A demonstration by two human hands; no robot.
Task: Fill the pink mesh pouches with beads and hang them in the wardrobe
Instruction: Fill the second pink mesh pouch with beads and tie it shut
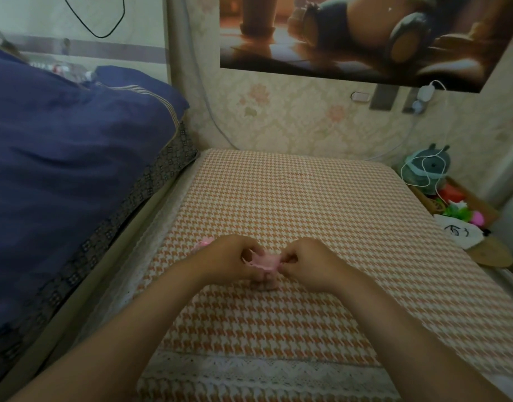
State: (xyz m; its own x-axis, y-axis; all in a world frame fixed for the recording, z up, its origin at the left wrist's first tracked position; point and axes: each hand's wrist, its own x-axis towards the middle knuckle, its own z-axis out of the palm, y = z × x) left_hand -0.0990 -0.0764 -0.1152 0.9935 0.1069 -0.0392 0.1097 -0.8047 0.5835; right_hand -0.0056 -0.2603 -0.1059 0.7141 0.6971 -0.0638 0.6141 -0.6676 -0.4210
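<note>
Both hands are pinching a pink mesh pouch (pixel 261 264) between them, low over the middle of the desk (pixel 322 204). From the head camera, the left hand (pixel 235 261) is curling its fingers shut on the pouch's left edge, and the right hand (pixel 303 261) is closing thumb and fingertips on the right edge, so each grip is clamped on the fabric. The pouch is bunching up in the small gap between the two hands, and its lower end is drooping toward the cloth; whether it is touching the cloth is hard to tell. Beads are not discernible inside it. A second small pink thing (pixel 204 243) is peeking out just behind the left hand, lying on the desk near its left edge; most of it is hidden, so its kind is unclear.

An orange-and-white houndstooth cloth with a lace border is covering the desk. A bed with a dark blue quilt (pixel 61 158) is standing along the left side of the desk. A large poster (pixel 351 33) is hanging on the flowered wallpaper behind. At the far right corner, a teal round plush toy (pixel 428 169) with a white cable draped over it is sitting beside the desk, near some colourful small things and a white cloth with a drawn face (pixel 458 232).
</note>
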